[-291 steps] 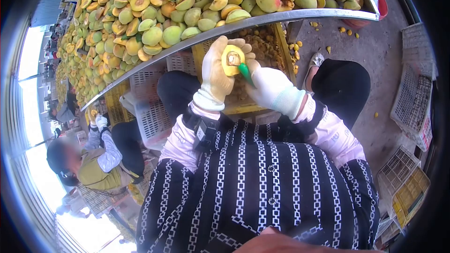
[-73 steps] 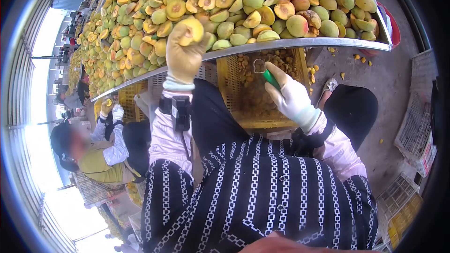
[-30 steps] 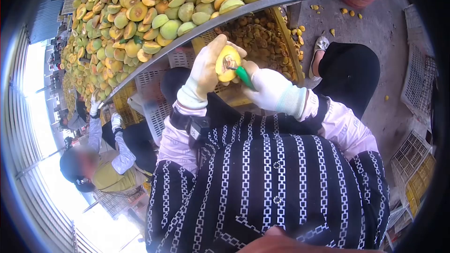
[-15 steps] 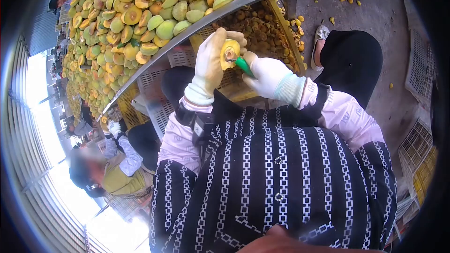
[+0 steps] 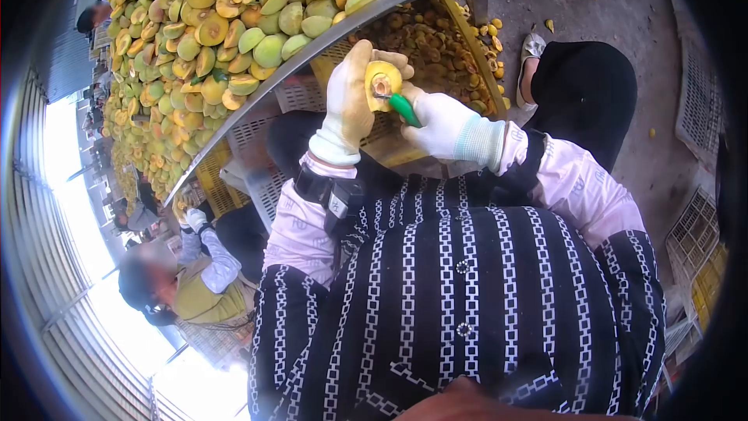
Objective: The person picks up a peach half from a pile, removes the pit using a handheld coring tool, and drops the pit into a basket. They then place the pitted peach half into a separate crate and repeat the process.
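Observation:
My left hand (image 5: pixel 348 97), in a white glove stained yellowish, is closed round a halved yellow fruit (image 5: pixel 381 78) that looks like a peach. The cut face is toward me, with the brown pit cavity showing in its middle. My right hand (image 5: pixel 446 123), in a white glove, grips the green handle of a small pitting knife (image 5: pixel 404 111). Its dark metal tip touches the fruit at the lower edge of the cavity. Both hands are close together above my lap, in front of the metal table rim.
Halved fruits (image 5: pixel 226 23) are heaped on a table with a metal rim (image 5: pixel 327 35). Below it a yellow crate (image 5: pixel 477 51) holds brown-yellow pieces. A co-worker (image 5: pixel 210 288) sits at the left. Plastic crates (image 5: pixel 693 222) stand at the right, and fruit bits lie on the floor.
The knife tip has shifted slightly within the fruit's cavity. Both hands keep their hold, and the view has moved a little.

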Available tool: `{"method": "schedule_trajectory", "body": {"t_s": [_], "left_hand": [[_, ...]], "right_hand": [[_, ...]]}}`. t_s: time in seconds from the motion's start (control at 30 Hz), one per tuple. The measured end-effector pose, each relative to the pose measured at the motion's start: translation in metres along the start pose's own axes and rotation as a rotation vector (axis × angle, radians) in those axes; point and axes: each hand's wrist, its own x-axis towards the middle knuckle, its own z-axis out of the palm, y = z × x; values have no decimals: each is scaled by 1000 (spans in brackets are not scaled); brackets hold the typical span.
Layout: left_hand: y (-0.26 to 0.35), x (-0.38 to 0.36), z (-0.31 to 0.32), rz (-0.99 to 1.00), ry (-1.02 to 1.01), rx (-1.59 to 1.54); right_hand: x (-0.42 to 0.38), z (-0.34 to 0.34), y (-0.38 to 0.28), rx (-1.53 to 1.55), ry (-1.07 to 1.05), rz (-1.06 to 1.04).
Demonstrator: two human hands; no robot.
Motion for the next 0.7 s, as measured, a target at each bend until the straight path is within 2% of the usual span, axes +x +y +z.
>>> {"method": "schedule_trajectory", "body": {"t_s": [0.03, 0.13, 0.17, 0.23, 0.3, 0.37, 0.4, 0.47, 0.5, 0.6, 0.63, 0.7], "left_hand": [[1, 1, -2, -25, -40, 3], [-1, 7, -18, -131, -156, -43], [-3, 9, -23, -164, -213, 28], [-4, 12, -29, -224, -315, 97], [-3, 11, -25, -248, -254, 9], [9, 2, -12, -274, -158, -215], [4, 0, -7, -271, -159, -215], [-11, -3, 1, 140, 61, -142], [-15, -8, 2, 136, 110, -124], [-20, -4, -9, -31, 6, -170], [-20, 0, -14, -31, 9, -173], [-17, 5, -21, -216, -108, -55]], "right_hand": [[-2, -1, -4, -34, 71, -56], [-4, -3, 0, -102, -32, -53], [-6, -2, 3, 3, -54, -73], [-2, 6, 11, -27, -39, -79], [-1, 6, 5, -60, -24, -93], [-3, -5, -16, 350, -95, 139], [-1, -5, -13, 348, -94, 137], [4, -4, -5, 696, -179, 38], [4, -5, -4, 696, -180, 38], [0, -5, -5, 743, -303, 49], [-3, -9, -14, 650, -299, 111], [-9, -14, -25, 554, -301, 172]]}}
